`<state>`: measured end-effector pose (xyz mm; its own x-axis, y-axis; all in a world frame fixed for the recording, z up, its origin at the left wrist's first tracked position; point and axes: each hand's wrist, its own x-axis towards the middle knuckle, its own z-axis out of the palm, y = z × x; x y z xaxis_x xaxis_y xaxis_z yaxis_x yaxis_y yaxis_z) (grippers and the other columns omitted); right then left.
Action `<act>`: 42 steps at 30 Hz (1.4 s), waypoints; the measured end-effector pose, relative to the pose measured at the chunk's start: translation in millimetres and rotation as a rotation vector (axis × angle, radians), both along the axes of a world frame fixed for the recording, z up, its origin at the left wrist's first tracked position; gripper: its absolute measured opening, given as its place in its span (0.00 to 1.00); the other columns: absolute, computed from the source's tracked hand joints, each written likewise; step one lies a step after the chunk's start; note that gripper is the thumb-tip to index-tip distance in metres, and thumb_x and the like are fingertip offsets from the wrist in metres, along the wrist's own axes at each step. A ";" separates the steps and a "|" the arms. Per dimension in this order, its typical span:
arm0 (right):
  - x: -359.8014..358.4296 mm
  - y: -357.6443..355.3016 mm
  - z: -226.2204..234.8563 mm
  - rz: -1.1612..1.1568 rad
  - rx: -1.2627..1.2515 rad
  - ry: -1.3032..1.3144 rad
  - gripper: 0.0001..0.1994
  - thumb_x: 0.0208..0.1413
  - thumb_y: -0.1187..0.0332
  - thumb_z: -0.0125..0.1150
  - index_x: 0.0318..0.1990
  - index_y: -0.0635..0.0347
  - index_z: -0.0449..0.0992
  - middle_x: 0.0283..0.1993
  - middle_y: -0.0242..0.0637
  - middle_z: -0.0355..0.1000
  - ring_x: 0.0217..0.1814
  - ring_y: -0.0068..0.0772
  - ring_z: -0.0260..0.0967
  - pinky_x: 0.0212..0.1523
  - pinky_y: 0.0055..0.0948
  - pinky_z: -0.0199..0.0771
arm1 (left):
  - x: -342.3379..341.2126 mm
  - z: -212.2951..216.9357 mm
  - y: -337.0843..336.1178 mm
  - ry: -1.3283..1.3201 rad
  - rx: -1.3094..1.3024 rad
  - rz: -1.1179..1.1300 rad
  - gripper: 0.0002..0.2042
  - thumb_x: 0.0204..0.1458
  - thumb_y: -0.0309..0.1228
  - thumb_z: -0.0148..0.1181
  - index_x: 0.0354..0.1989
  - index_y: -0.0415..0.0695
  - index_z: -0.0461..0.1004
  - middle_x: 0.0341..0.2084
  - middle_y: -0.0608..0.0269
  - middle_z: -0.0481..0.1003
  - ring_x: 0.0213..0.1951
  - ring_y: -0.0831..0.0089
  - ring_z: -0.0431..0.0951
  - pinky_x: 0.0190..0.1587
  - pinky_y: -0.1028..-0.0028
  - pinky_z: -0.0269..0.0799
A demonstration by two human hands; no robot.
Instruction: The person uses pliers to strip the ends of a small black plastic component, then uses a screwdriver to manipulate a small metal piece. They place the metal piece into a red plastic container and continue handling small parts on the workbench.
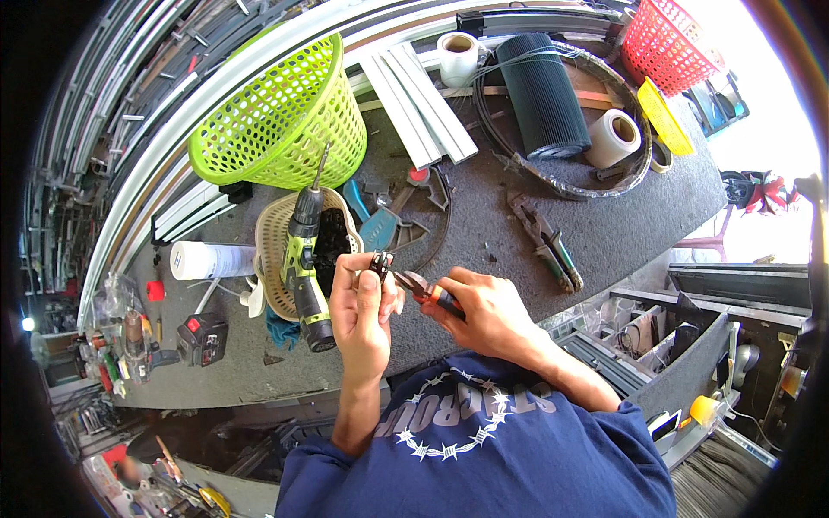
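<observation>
My left hand point(361, 312) pinches a small dark metal part point(379, 262) between thumb and fingertips, held above the grey workbench point(484, 233). My right hand point(484, 309) grips pliers point(425, 289) with red-and-black handles, and their jaws close on that small part. Both hands meet just in front of my chest. Directly left of my left hand a green-and-black cordless drill point(304, 259) lies in a shallow beige basket point(269, 250).
A lime green basket point(281, 116) and white strips point(419, 99) sit at the back. A black mesh roll point(541, 91), tape rolls point(615, 136), a red basket point(669, 43) and another pair of pliers point(546, 242) lie right. A white spray can point(211, 259) and battery point(203, 337) lie left.
</observation>
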<state>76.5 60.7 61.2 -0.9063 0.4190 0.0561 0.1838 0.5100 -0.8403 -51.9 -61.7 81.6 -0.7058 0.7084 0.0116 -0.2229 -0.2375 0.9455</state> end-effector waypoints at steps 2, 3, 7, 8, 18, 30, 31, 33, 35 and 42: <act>6.2 5.8 2.5 0.093 -0.253 -0.040 0.14 0.64 0.54 0.63 0.41 0.56 0.80 0.22 0.35 0.75 0.25 0.42 0.74 0.29 0.39 0.71 | 0.4 0.1 -0.2 0.038 0.031 0.017 0.11 0.73 0.37 0.47 0.47 0.41 0.67 0.20 0.73 0.59 0.23 0.83 0.57 0.32 0.76 0.61; 10.0 8.4 4.4 0.100 -0.362 -0.061 0.16 0.65 0.53 0.63 0.45 0.56 0.80 0.22 0.34 0.73 0.24 0.36 0.71 0.28 0.37 0.69 | 0.8 0.0 -0.5 0.055 0.045 0.025 0.11 0.73 0.37 0.47 0.47 0.41 0.67 0.20 0.73 0.59 0.24 0.83 0.58 0.32 0.76 0.61; 17.7 11.0 11.6 0.177 -0.776 -0.015 0.26 0.69 0.47 0.58 0.59 0.61 0.77 0.22 0.25 0.65 0.24 0.18 0.58 0.27 0.27 0.60 | -2.2 -0.3 -0.7 0.066 0.156 -0.027 0.13 0.72 0.39 0.48 0.49 0.39 0.68 0.27 0.69 0.63 0.27 0.81 0.60 0.32 0.74 0.61; 18.1 9.4 13.7 0.180 -0.848 0.012 0.27 0.69 0.46 0.58 0.59 0.62 0.76 0.23 0.24 0.66 0.23 0.18 0.58 0.27 0.26 0.60 | -1.4 0.5 -1.6 0.022 0.175 -0.022 0.12 0.69 0.35 0.55 0.50 0.38 0.70 0.33 0.67 0.65 0.29 0.80 0.63 0.34 0.75 0.64; 31.3 24.4 51.5 0.210 -0.688 -0.053 0.17 0.67 0.56 0.61 0.51 0.59 0.72 0.28 0.37 0.76 0.24 0.34 0.72 0.27 0.34 0.69 | -4.5 22.8 -11.2 0.188 -0.006 0.082 0.10 0.53 0.20 0.67 0.43 0.34 0.76 0.37 0.62 0.72 0.36 0.82 0.70 0.39 0.82 0.67; 24.7 38.3 79.1 0.227 0.279 -0.139 0.14 0.55 0.66 0.67 0.46 0.58 0.75 0.29 0.43 0.76 0.27 0.49 0.76 0.32 0.44 0.75 | -6.0 33.8 -9.6 0.093 0.077 -0.036 0.04 0.65 0.22 0.54 0.43 0.34 0.70 0.41 0.42 0.80 0.42 0.62 0.83 0.52 0.62 0.78; 23.8 38.1 81.1 0.240 0.314 -0.143 0.14 0.55 0.65 0.67 0.46 0.58 0.73 0.30 0.43 0.75 0.28 0.51 0.77 0.32 0.45 0.76 | -6.4 34.1 -9.8 0.094 0.089 -0.042 0.04 0.65 0.22 0.54 0.43 0.34 0.70 0.41 0.42 0.80 0.42 0.63 0.83 0.52 0.63 0.78; 21.1 37.0 83.2 0.251 0.330 -0.149 0.14 0.54 0.65 0.67 0.45 0.58 0.73 0.33 0.43 0.74 0.31 0.50 0.77 0.34 0.44 0.76 | -4.5 34.6 -10.4 0.119 0.019 0.004 0.05 0.65 0.25 0.55 0.42 0.35 0.70 0.39 0.45 0.79 0.40 0.63 0.81 0.46 0.64 0.77; 18.0 35.1 82.8 0.248 0.343 -0.123 0.14 0.54 0.66 0.68 0.46 0.59 0.74 0.37 0.44 0.74 0.34 0.48 0.77 0.36 0.42 0.76 | -4.0 35.7 -12.0 0.099 -0.004 0.037 0.05 0.64 0.24 0.55 0.42 0.35 0.71 0.38 0.46 0.80 0.39 0.66 0.81 0.45 0.66 0.78; 11.5 32.0 72.7 0.259 0.200 -0.060 0.18 0.55 0.73 0.66 0.52 0.64 0.71 0.43 0.49 0.73 0.40 0.55 0.76 0.41 0.45 0.76 | -3.2 36.9 -14.3 0.079 0.007 0.085 0.04 0.62 0.19 0.56 0.43 0.32 0.74 0.38 0.47 0.81 0.39 0.72 0.82 0.48 0.73 0.78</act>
